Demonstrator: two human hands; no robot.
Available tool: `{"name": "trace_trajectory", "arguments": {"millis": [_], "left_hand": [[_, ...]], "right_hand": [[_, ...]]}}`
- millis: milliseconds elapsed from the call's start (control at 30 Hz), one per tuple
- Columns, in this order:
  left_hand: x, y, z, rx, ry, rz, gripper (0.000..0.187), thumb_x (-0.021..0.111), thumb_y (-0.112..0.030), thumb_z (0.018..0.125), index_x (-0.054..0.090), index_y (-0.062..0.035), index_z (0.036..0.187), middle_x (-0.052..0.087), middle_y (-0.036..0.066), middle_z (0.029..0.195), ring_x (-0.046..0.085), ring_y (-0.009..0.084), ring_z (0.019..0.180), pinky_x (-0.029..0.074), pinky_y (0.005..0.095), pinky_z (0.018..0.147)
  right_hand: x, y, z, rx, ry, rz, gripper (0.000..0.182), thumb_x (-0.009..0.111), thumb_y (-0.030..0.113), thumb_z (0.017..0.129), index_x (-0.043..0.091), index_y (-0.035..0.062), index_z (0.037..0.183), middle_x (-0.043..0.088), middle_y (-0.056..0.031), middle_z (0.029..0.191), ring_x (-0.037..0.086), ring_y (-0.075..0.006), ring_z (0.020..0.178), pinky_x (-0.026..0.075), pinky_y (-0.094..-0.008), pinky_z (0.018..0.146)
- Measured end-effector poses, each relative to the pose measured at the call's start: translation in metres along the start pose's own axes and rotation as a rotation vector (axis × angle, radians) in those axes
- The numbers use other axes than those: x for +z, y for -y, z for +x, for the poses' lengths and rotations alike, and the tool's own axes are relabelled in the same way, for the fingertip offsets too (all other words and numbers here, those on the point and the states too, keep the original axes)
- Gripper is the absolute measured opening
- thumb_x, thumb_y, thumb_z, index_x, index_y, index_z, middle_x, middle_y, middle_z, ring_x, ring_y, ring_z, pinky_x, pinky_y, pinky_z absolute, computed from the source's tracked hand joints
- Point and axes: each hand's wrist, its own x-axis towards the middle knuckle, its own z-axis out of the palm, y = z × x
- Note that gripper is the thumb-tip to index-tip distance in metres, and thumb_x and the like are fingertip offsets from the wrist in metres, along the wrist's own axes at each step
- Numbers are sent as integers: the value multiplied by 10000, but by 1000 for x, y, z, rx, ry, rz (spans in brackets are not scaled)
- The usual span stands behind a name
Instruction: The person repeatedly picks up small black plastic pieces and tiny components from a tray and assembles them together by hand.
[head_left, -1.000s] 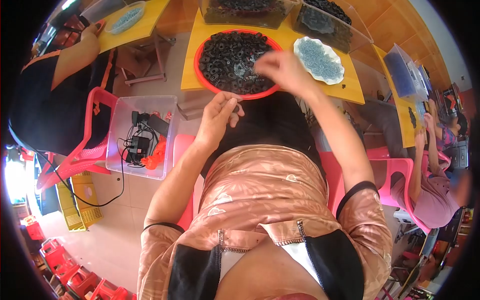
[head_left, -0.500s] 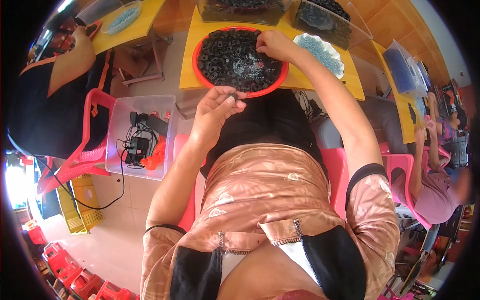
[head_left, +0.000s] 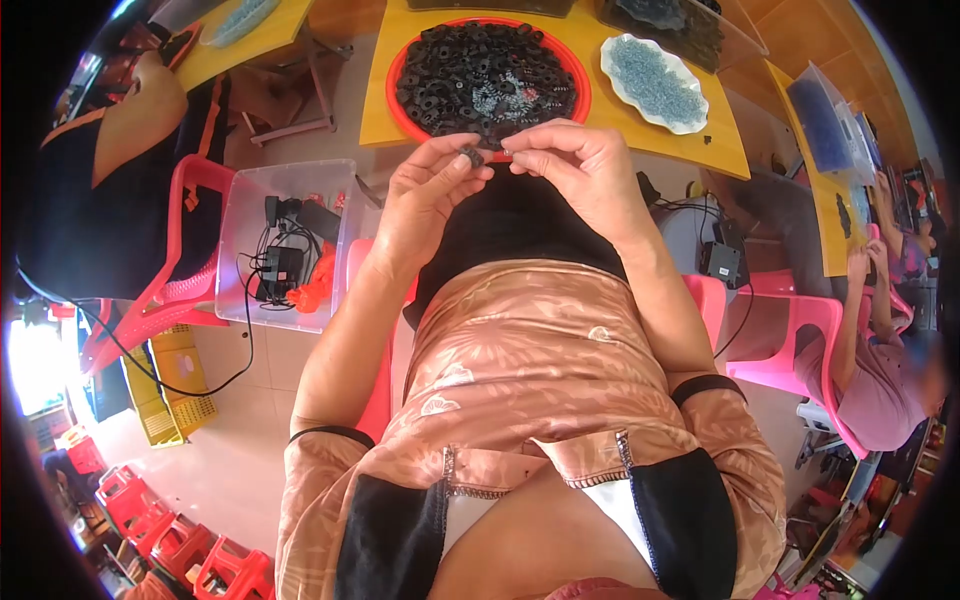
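Observation:
Between the thumb and fingers of my left hand (head_left: 425, 195) is a small black plastic part (head_left: 471, 157). Facing it, my right hand (head_left: 590, 175) pinches a tiny shiny metal piece (head_left: 507, 153), too small to name exactly. Both hands are close together, just in front of a red round tray (head_left: 584, 95). Many black plastic parts (head_left: 440, 75) fill that tray, and small silvery metal pieces (head_left: 515, 95) lie on top near its middle.
A white scalloped dish (head_left: 700, 115) of small grey-blue pieces stands right of the tray on the yellow table (head_left: 735, 150). Clear bins stand behind. To the left, a clear box (head_left: 335, 180) holds black adapters and cables. Other people sit at both sides.
My right hand has come from the far right of the tray back toward my left hand, now pinching a tiny metal piece. The left hand still holds the black part. The view has shifted slightly.

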Motion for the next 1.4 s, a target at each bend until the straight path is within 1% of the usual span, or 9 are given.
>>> {"name": "trace_trajectory", "arguments": {"millis": [133, 267, 467, 567, 667, 867, 900, 1167, 1400], "left_hand": [[5, -3, -3, -45, 7, 25, 248, 565, -72, 923, 557, 6, 1159, 641, 115, 1025, 634, 176, 901, 510, 288, 841], [6, 3, -3, 43, 24, 146, 263, 589, -43, 900, 570, 15, 1155, 645, 98, 1026, 634, 163, 897, 501, 278, 852], [6, 1, -6, 24, 6, 274, 242, 626, -15, 865, 601, 27, 1102, 663, 79, 1005, 627, 132, 888, 494, 258, 843], [11, 2, -6, 57, -15, 334, 198, 632, 3, 853, 627, 29, 1049, 672, 83, 988, 628, 128, 876, 497, 254, 827], [12, 3, -6, 67, -13, 339, 169, 633, 18, 846, 644, 27, 1014, 675, 86, 964, 634, 133, 848, 505, 259, 811], [1, 0, -8, -19, 201, 180, 131, 646, 20, 834, 662, -4, 962, 671, 95, 907, 638, 163, 791, 526, 294, 769], [2, 2, -9, -20, 209, 176, 121, 648, 16, 834, 664, -8, 951, 669, 95, 901, 638, 167, 788, 527, 298, 763], [4, 4, -4, -47, 94, 54, 199, 604, -18, 882, 593, -5, 1080, 649, 80, 958, 628, 150, 845, 520, 273, 803], [4, 5, -5, -32, 60, 99, 184, 619, -32, 876, 598, -3, 1056, 662, 96, 969, 641, 138, 830, 524, 268, 789]], "right_hand": [[0, -7, 0, -122, -52, -116, 152, 631, -39, 816, 699, 4, 946, 690, -95, 838, 665, -137, 760, 520, -251, 670], [4, 1, -4, -202, -52, -226, 128, 645, -22, 805, 697, 15, 916, 691, -100, 819, 670, -163, 728, 511, -263, 646], [3, 8, -8, -44, -7, -300, 93, 660, 8, 814, 672, 4, 906, 697, -60, 801, 659, -121, 753, 511, -245, 701], [2, 10, -9, -68, 26, -311, 99, 664, 13, 811, 657, -12, 906, 696, -69, 814, 662, -119, 761, 514, -240, 706], [2, 9, -8, 7, 64, -244, 130, 668, 20, 815, 646, -18, 937, 696, -73, 820, 663, -111, 765, 518, -232, 714], [-12, 10, -5, 189, 297, 378, 148, 676, -5, 800, 636, -38, 939, 687, -74, 801, 667, -119, 747, 531, -256, 709], [-12, 10, -6, 180, 330, 353, 156, 681, -18, 787, 639, -34, 936, 687, -81, 810, 670, -125, 759, 531, -250, 732], [-1, 5, -4, 97, 116, 311, 64, 659, -30, 824, 638, -23, 884, 677, -68, 815, 668, -130, 762, 542, -241, 721], [11, -11, -4, 52, 23, 330, 80, 685, -22, 809, 621, -2, 851, 677, -60, 827, 648, -94, 768, 527, -222, 727]]}}
